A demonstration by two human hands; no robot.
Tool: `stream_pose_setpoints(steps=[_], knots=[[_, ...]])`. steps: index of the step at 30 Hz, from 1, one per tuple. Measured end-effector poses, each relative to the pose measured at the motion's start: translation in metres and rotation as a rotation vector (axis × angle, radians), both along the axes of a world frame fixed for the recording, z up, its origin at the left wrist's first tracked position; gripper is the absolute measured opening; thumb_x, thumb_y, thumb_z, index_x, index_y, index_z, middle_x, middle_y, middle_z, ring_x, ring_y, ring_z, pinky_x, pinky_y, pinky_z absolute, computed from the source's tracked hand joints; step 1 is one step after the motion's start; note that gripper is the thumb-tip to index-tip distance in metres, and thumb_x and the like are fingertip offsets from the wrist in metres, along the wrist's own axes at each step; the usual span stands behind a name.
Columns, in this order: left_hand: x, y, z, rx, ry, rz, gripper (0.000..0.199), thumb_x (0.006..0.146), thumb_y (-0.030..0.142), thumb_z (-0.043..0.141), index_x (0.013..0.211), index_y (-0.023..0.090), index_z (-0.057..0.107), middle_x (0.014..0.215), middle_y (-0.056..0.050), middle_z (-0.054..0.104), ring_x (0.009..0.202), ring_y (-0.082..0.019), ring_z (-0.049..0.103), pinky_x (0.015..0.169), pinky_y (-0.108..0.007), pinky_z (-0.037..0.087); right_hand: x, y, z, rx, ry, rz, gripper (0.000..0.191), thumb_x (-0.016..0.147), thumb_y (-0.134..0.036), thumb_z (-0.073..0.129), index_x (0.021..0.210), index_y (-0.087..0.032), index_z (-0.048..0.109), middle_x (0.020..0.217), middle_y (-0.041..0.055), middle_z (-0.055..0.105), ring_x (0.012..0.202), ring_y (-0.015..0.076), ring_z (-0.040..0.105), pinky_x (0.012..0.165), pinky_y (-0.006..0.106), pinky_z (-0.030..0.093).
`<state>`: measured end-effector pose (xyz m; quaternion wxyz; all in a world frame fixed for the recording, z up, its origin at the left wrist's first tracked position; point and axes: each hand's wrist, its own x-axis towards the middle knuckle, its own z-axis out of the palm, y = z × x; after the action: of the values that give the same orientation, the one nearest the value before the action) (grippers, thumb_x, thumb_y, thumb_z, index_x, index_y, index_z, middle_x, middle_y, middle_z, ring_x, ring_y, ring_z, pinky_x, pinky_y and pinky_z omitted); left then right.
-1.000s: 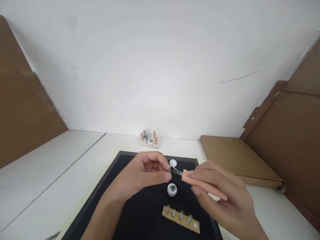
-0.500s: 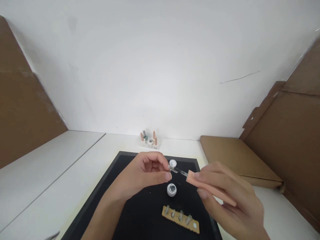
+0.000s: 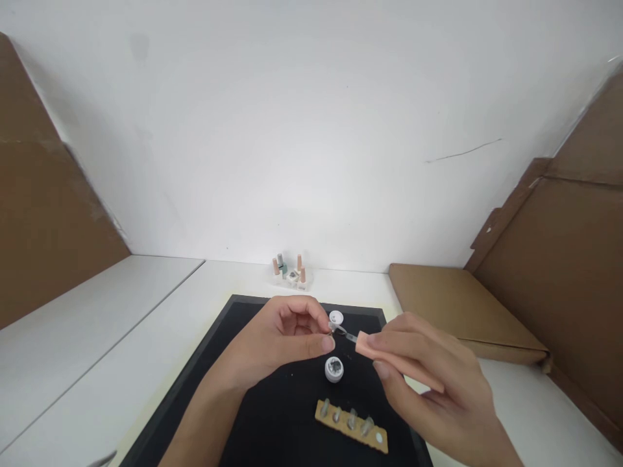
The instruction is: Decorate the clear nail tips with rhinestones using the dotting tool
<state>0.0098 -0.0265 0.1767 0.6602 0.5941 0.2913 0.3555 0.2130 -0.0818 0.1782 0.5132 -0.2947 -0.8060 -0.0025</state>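
My left hand (image 3: 289, 337) pinches a small clear false nail (image 3: 334, 327) between thumb and index finger. My right hand (image 3: 438, 383) grips the long peach handle of a nail polish brush (image 3: 402, 364). The brush's tip lies on or right against the false nail; I cannot tell exactly where they touch. Just below sits an open white jar (image 3: 334, 370) with silvery-grey contents. A white round lid (image 3: 336, 318) rests behind the fingers. Nearer to me, a yellowish wooden strip (image 3: 350, 436) carries several clear false nails standing on it.
Everything close by lies on a black mat (image 3: 272, 415) with a raised rim. At the back, a clear holder (image 3: 292, 283) carries several polish bottles with peach and grey caps. A flat cardboard box (image 3: 462, 311) lies at the right, and cardboard panels (image 3: 579, 259) flank both sides.
My right hand has moved a little to the left with the brush, bringing it further over the false nail. My left hand has stayed almost still.
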Motion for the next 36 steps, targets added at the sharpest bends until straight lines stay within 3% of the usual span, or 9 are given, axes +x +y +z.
stream_pose_setpoints(steps=[16,19,24,29,32,36], knots=[[-0.003,0.001,0.002,0.047,0.029,0.015,0.017,0.07,0.024,0.08,0.069,0.014,0.066,0.069,0.0,0.064,0.065,-0.011,0.058,0.062,-0.021,0.044,0.01,0.001,-0.001,-0.062,-0.062,-0.06,0.019,0.081,-0.006,0.054,0.092,-0.018,0.065,0.065,0.0005,0.06,0.053,0.0102,0.054,0.047,0.022,0.041],[-0.003,0.001,0.002,0.032,0.025,0.027,0.017,0.069,0.024,0.08,0.068,0.014,0.066,0.069,-0.001,0.065,0.065,-0.012,0.059,0.063,-0.022,0.046,0.014,0.005,-0.001,-0.237,-0.119,-0.08,0.018,0.084,-0.01,0.053,0.091,-0.02,0.066,0.071,0.0013,0.064,0.058,0.0118,0.058,0.051,0.023,0.044],[-0.004,0.0,0.002,0.024,0.035,0.036,0.014,0.07,0.022,0.08,0.071,0.015,0.067,0.07,0.0,0.065,0.066,-0.011,0.06,0.063,-0.021,0.046,0.021,0.031,-0.013,-0.672,-0.364,-0.156,0.017,0.09,-0.02,0.049,0.086,-0.022,0.066,0.084,0.0019,0.07,0.069,0.015,0.061,0.058,0.025,0.042],[-0.003,0.0,0.003,0.014,0.011,0.03,0.014,0.07,0.022,0.08,0.07,0.015,0.068,0.069,0.001,0.065,0.065,-0.01,0.06,0.063,-0.02,0.047,0.026,0.07,-0.044,-0.852,-0.502,-0.045,0.016,0.084,-0.013,0.054,0.083,-0.017,0.069,0.066,-0.0002,0.069,0.061,0.0137,0.062,0.055,0.023,0.042],[-0.002,0.001,0.004,0.015,0.004,0.041,0.014,0.07,0.022,0.08,0.07,0.015,0.069,0.069,0.001,0.064,0.065,-0.009,0.061,0.063,-0.019,0.046,0.025,0.084,-0.061,-0.974,-0.597,0.027,0.01,0.087,-0.016,0.059,0.084,-0.015,0.069,0.079,0.0019,0.072,0.07,0.0139,0.066,0.064,0.025,0.05],[-0.003,0.001,0.003,0.017,0.0,0.04,0.014,0.07,0.023,0.081,0.071,0.015,0.069,0.069,0.001,0.064,0.065,-0.009,0.06,0.062,-0.018,0.046,0.021,0.089,-0.071,-1.09,-0.715,0.074,0.023,0.092,-0.032,0.059,0.105,-0.014,0.063,0.104,0.0052,0.067,0.087,0.0177,0.066,0.076,0.037,0.056]])
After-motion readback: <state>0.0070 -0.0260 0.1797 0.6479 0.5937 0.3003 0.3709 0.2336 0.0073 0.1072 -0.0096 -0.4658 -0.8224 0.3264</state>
